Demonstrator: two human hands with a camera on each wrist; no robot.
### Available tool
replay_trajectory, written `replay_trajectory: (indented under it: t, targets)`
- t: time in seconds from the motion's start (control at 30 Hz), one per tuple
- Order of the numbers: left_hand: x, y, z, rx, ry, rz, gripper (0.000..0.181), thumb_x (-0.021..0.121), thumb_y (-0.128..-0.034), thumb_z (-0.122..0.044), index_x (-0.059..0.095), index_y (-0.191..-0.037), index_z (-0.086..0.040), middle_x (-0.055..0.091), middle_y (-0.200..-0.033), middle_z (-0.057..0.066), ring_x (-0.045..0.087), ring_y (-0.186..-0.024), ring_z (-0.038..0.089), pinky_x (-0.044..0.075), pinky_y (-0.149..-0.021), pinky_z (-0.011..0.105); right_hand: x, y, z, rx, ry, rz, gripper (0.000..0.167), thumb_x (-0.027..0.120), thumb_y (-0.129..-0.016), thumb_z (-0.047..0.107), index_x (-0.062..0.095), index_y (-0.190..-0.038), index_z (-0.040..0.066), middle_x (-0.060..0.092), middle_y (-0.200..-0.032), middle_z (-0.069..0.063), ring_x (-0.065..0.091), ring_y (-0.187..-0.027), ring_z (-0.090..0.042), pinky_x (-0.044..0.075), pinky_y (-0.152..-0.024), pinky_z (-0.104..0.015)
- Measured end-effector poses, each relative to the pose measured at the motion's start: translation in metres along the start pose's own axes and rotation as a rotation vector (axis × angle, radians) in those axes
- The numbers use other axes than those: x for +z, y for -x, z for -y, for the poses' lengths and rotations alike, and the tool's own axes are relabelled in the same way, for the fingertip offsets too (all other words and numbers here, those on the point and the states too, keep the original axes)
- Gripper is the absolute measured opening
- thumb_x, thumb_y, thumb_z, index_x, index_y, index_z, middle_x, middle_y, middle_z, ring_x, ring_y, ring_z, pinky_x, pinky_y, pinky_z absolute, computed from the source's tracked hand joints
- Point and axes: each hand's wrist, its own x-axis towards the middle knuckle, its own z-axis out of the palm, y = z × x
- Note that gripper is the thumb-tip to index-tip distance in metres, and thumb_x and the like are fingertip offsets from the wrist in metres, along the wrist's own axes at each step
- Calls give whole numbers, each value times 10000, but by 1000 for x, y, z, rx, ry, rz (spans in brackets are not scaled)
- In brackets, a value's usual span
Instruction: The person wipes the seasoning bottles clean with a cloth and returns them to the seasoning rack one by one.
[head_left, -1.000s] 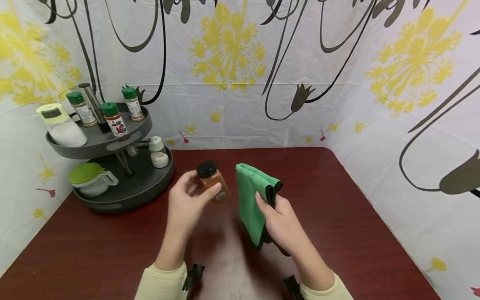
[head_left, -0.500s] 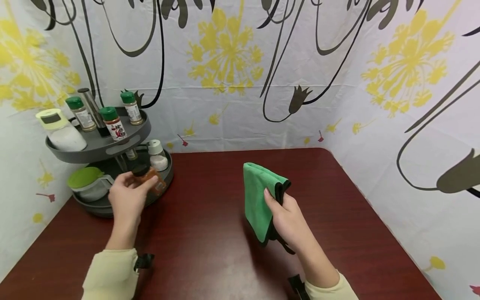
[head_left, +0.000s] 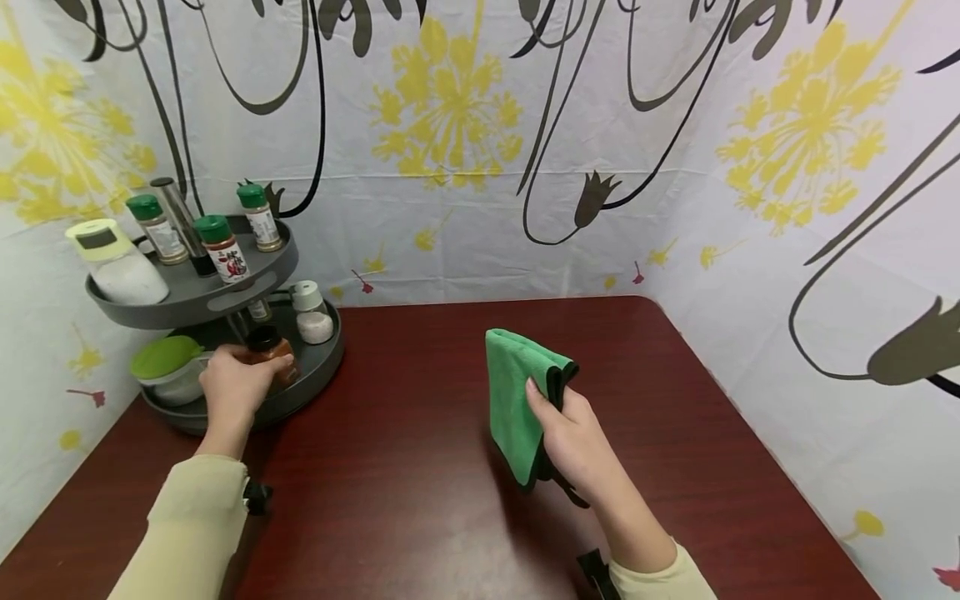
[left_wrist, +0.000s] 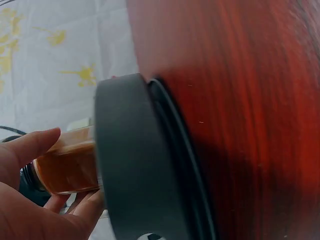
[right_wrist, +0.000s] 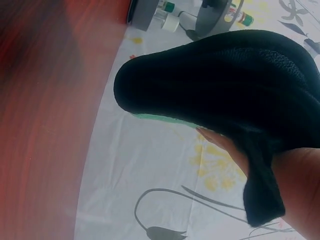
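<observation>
My left hand (head_left: pixel 231 390) holds a spice jar (head_left: pixel 282 347) with a black lid and orange-brown powder, over the lower tier (head_left: pixel 318 379) of a grey two-tier rack. In the left wrist view, thumb and fingers grip the jar (left_wrist: pixel 67 167) from both sides, and the tier's wall (left_wrist: pixel 132 150) hides its base. Whether the base touches the tier, I cannot tell. My right hand (head_left: pixel 576 442) grips a folded green cloth (head_left: pixel 517 400) with black edging above the table. From the right wrist, the cloth's dark side (right_wrist: pixel 210 90) covers most of the fingers.
Beside the jar on the lower tier are a green-lidded container (head_left: pixel 168 367) and a white-capped shaker (head_left: pixel 312 315). The upper tier (head_left: pixel 187 304) carries several green-capped bottles, a metal cylinder (head_left: pixel 180 221) and a yellow-lidded container (head_left: pixel 120 265). The red-brown table (head_left: pixel 420 433) meets patterned cloth walls.
My left hand has carried the jar left from mid-table and lowered it within the rack's lower tier. My right hand has shifted slightly right, still gripping the cloth.
</observation>
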Motion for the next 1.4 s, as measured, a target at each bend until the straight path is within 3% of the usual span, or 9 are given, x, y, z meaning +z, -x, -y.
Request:
replay_trajectory:
  t: [0.13,0.4,0.57,0.63,0.8,0.93,1.13,1.27,1.4]
  targets:
    - [6,-5,6,18,-24,-7,631,794,-913,-479,677,-1238,48,694,-1258,300,584,-1218,481,517,-951,564,2,-1,-1,4,4,-3,488,493,-1129,442,593,-1487,126,679,-1422,-128,693,-1235,-277,593,-982,-445]
    - [13,-9,10,61,-134,-10,869,792,-911,-516,496,-1378,155,572,-1309,441,554,-1212,625,487,-1017,706,2,-2,-3,18,16,0,484,503,-1124,449,608,-1470,127,689,-1401,-129,702,-1208,-270,602,-952,-439]
    - [13,-16,4,87,-237,36,1032,787,-906,-560,308,-1526,112,551,-1303,484,574,-1150,649,505,-919,719,1,-2,-3,19,28,-6,480,505,-1124,446,617,-1457,120,694,-1393,-129,705,-1200,-267,600,-949,-439]
    - [14,-19,2,107,-284,64,1044,772,-909,-600,306,-1550,79,572,-1299,469,603,-1116,635,522,-863,705,0,-2,-3,23,35,-10,472,505,-1124,440,623,-1448,116,699,-1383,-129,707,-1191,-266,599,-946,-438]
    - [16,-22,1,136,-351,90,986,736,-928,-643,413,-1485,105,625,-1202,456,648,-1029,615,543,-759,668,0,-1,-4,28,45,-7,466,504,-1124,440,629,-1441,121,702,-1376,-123,709,-1183,-259,598,-944,-435]
    - [18,-20,2,166,-360,65,925,756,-949,-571,442,-1414,165,643,-1061,460,660,-921,612,549,-695,650,0,0,-5,28,41,-12,466,512,-1120,451,643,-1422,122,703,-1376,-119,707,-1193,-258,593,-961,-440]
    - [17,-12,1,217,-387,12,820,750,-978,-505,488,-1291,207,637,-982,462,658,-844,620,563,-683,666,-1,-1,-7,28,47,-8,466,506,-1122,449,636,-1431,124,693,-1396,-120,695,-1219,-263,587,-978,-447]
    - [15,-8,-4,220,-415,16,768,704,-1013,-474,499,-1265,222,628,-1018,478,649,-883,635,560,-718,683,-2,-2,-7,26,50,-5,474,501,-1124,446,626,-1443,119,696,-1386,-128,704,-1199,-265,597,-949,-440]
    - [15,-3,-9,226,-457,11,808,627,-1049,-435,391,-1411,248,526,-1227,531,535,-1114,695,520,-802,735,-1,-3,-7,28,44,-6,472,503,-1124,443,627,-1440,115,706,-1360,-131,714,-1169,-256,601,-932,-426]
